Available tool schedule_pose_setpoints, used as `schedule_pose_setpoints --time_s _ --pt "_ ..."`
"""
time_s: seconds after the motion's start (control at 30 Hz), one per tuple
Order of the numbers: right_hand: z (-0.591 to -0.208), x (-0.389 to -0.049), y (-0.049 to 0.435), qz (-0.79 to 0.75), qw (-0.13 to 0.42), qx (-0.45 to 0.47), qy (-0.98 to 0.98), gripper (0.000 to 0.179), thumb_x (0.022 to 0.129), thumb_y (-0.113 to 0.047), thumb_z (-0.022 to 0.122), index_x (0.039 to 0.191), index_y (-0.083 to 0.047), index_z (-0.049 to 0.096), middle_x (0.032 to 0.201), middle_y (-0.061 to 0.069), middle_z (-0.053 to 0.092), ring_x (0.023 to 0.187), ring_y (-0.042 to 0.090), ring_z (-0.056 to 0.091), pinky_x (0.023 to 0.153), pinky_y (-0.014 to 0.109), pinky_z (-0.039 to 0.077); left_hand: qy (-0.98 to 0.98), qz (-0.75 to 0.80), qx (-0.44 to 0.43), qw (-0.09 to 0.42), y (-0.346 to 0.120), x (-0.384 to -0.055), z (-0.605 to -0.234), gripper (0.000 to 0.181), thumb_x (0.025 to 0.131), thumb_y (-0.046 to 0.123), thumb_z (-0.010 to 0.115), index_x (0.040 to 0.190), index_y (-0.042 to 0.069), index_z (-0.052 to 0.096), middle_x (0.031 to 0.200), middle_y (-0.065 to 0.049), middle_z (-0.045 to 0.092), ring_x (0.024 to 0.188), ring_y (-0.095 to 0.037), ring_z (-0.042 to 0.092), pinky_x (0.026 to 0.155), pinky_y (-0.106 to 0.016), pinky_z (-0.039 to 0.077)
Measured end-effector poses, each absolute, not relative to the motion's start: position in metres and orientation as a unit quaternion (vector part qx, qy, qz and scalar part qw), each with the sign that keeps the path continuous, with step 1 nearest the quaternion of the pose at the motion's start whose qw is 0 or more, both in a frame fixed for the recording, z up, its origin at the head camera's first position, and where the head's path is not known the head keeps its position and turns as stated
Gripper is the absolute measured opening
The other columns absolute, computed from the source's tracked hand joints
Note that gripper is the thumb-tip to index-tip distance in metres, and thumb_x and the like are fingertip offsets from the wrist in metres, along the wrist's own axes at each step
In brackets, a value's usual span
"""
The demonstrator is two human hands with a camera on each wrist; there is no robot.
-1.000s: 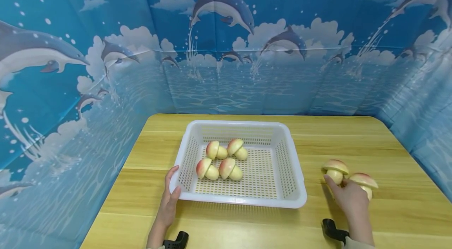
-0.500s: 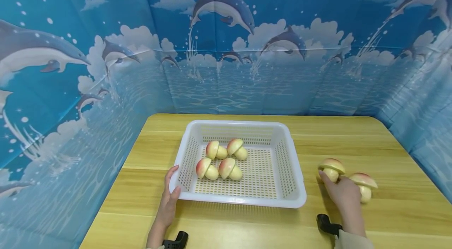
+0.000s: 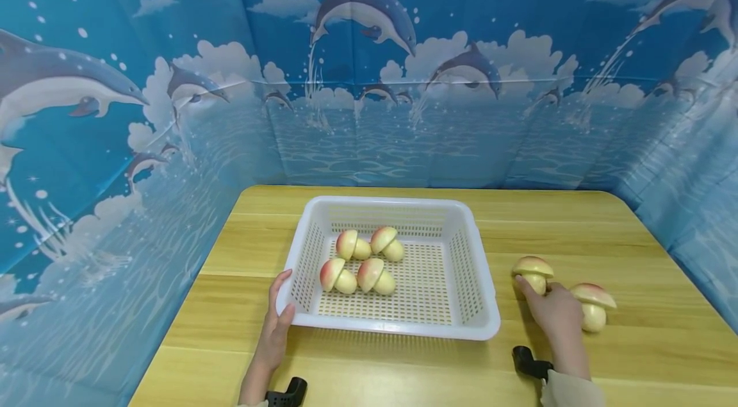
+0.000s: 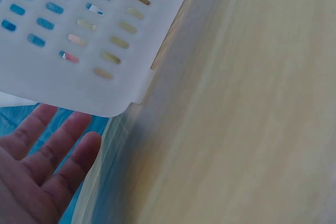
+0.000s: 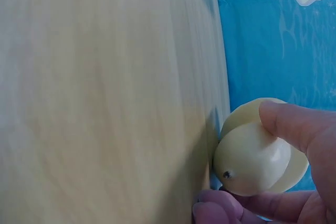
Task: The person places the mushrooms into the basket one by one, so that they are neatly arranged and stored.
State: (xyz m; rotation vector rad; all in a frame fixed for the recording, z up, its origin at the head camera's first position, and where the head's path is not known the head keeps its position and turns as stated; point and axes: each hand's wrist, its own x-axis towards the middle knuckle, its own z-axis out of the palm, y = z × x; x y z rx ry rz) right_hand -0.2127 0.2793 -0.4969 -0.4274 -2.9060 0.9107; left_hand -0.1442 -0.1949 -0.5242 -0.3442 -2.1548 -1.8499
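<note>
My right hand (image 3: 556, 314) pinches a toy mushroom (image 3: 533, 269) by its pale round stem, just right of the basket. In the right wrist view the thumb lies on one side of the mushroom (image 5: 252, 158) and the fingers curl under the other. A second mushroom (image 3: 594, 307), cream with a pink-topped cap, lies beside that hand on the table. My left hand (image 3: 271, 336) holds the near left corner of a white plastic basket (image 3: 392, 327), thumb at the front rim and fingers along the side. In the left wrist view some fingertips disappear behind the basket (image 4: 79, 85).
Several similar mushrooms (image 3: 380, 277) lie in two rows in the basket's left half; its right half shows the bare slotted floor. The wooden table (image 3: 576, 221) has blue dolphin-print curtains (image 3: 438, 138) at its back and sides.
My right hand has shifted left and slightly away from me with its mushroom, apart from the second one. The left hand and basket have stayed put.
</note>
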Motion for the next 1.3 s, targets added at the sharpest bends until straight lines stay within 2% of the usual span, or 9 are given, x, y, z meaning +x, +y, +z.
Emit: schedule_pose_setpoints --time_s 0.23,0.4,0.47,0.57,0.67,0.87,1.17,1.3 --pt "-0.4994 -0.2098 0.2789 0.325 0.033 -0.164 -0.931 0.086 0.091 -0.058 0.046 0.119 0.023 0.044 0.118 0.044 0.046 0.102 0.057 0.046 0.081 0.058 0.040 -0.745 -0.642 -0.119 0.140 -0.1942 -0.1438 -0.5231 0.053 0.095 0.019 0.032 0.147 0.015 0.019 0.147 -0.019 0.029 0.123 -0.040 0.038 0.092 -0.060 0.032" --pt "-0.5015 -0.2081 0.2798 0.345 0.041 -0.176 -0.921 0.085 0.089 -0.060 0.049 0.117 0.020 0.048 0.115 0.041 0.050 0.100 0.054 0.049 0.079 0.056 0.040 -0.746 -0.642 -0.115 0.135 -0.1934 -0.1429 -0.5242 0.053 0.095 0.019 0.032 0.147 0.015 0.019 0.148 -0.019 0.028 0.124 -0.039 0.038 0.092 -0.059 0.031" --pt "-0.5020 -0.2076 0.2802 0.349 0.041 -0.173 -0.920 0.084 0.088 -0.060 0.049 0.115 0.019 0.051 0.107 0.038 0.056 0.095 0.051 0.053 0.076 0.054 0.041 -0.745 -0.643 -0.116 0.135 -0.1933 -0.1428 -0.5244 0.053 0.095 0.019 0.032 0.147 0.015 0.019 0.148 -0.019 0.029 0.124 -0.039 0.038 0.092 -0.059 0.031" --pt "-0.5025 -0.2065 0.2807 0.352 0.041 -0.170 -0.920 0.081 0.088 -0.061 0.049 0.110 0.017 0.054 0.083 0.026 0.065 0.085 0.045 0.057 0.074 0.052 0.041 -0.746 -0.641 -0.118 0.136 -0.1935 -0.1432 -0.5247 0.053 0.096 0.018 0.032 0.147 0.015 0.019 0.148 -0.019 0.029 0.124 -0.039 0.038 0.092 -0.060 0.031" --pt "-0.5026 -0.2053 0.2805 0.355 0.041 -0.171 -0.918 0.079 0.087 -0.062 0.049 0.106 0.014 0.057 0.068 0.013 0.064 0.080 0.041 0.059 0.073 0.051 0.041 -0.747 -0.640 -0.118 0.135 -0.1938 -0.1434 -0.5247 0.053 0.096 0.018 0.032 0.147 0.016 0.019 0.148 -0.018 0.029 0.124 -0.039 0.037 0.092 -0.060 0.031" --pt "-0.5020 -0.2046 0.2779 0.359 0.054 -0.167 -0.916 0.078 0.087 -0.061 0.051 0.105 0.015 0.058 0.079 0.018 0.064 0.087 0.043 0.056 0.075 0.051 0.041 -0.749 -0.640 -0.111 0.133 -0.1939 -0.1435 -0.5240 0.053 0.096 0.019 0.032 0.147 0.017 0.019 0.148 -0.018 0.028 0.124 -0.040 0.037 0.092 -0.060 0.031" --pt "-0.4994 -0.2038 0.2742 0.366 0.057 -0.168 -0.914 0.075 0.086 -0.061 0.053 0.102 0.012 0.058 0.077 0.016 0.062 0.081 0.037 0.056 0.068 0.045 0.040 -0.751 -0.636 -0.114 0.137 -0.1939 -0.1438 -0.5227 0.053 0.095 0.019 0.033 0.147 0.017 0.019 0.149 -0.019 0.028 0.125 -0.041 0.037 0.092 -0.061 0.031" --pt "-0.4978 -0.2028 0.2715 0.361 0.064 -0.169 -0.915 0.066 0.086 -0.060 0.054 0.089 0.005 0.057 0.069 0.010 0.057 0.071 0.030 0.052 0.062 0.037 0.036 -0.752 -0.635 -0.114 0.138 -0.1943 -0.1438 -0.5233 0.053 0.096 0.019 0.032 0.147 0.017 0.019 0.149 -0.019 0.028 0.125 -0.041 0.037 0.092 -0.061 0.031"
